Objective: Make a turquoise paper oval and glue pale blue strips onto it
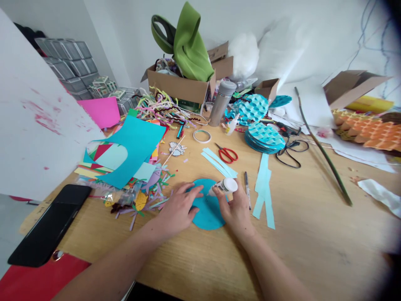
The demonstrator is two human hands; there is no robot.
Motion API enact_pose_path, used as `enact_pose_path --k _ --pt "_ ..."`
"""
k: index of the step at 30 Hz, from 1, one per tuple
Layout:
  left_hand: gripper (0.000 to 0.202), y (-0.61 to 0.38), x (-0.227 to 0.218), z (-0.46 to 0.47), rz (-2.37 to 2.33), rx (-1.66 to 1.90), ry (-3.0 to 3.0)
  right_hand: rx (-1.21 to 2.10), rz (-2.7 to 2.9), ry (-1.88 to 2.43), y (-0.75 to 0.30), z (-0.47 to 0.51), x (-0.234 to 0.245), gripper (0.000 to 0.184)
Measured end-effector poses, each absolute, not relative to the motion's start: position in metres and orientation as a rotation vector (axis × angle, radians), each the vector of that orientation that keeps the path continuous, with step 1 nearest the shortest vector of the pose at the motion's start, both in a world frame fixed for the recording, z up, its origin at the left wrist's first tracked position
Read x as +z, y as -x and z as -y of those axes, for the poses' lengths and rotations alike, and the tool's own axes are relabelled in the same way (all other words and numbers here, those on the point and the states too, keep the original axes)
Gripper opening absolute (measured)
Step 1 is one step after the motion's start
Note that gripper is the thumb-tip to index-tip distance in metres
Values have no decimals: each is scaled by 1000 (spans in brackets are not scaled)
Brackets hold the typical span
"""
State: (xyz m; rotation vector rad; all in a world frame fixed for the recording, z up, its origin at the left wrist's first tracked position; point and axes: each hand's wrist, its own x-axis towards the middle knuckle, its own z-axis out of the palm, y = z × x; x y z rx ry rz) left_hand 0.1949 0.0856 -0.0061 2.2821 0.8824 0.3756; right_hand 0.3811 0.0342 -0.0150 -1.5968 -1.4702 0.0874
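Observation:
A blue paper disc (208, 215) lies flat on the table in front of me. My left hand (180, 205) rests at the disc's left edge, its fingers spread over the paper. In my right hand (236, 209) is a white glue bottle (224, 186), tipped so that its nozzle points down and left at the disc. Whether glue is coming out is too small to tell. Light blue paper strips (219, 162) lie just beyond the disc, beside red-handled scissors (228, 155). To the right of my right hand are a pen (247, 190) and more light blue strips (265, 192).
Coloured paper sheets (138, 138) and scraps are piled at the left, near a black phone (50, 223). Behind stand a roll of tape (202, 136), a grey flask (222, 103) and a cardboard box (178, 85). Woven blue discs (265, 138) are stacked at the right, with a green stick (324, 148) beyond.

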Motion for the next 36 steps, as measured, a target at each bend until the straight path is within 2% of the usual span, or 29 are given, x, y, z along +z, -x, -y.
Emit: enact_pose_path --k 22,36 --pt "63 -195 -7 -86 -867 388 -2286 5 1454 1554 -382 -35 -14 12" --pt "62 -195 -7 -85 -898 374 -2304 64 1440 1593 -380 -33 -17 17"
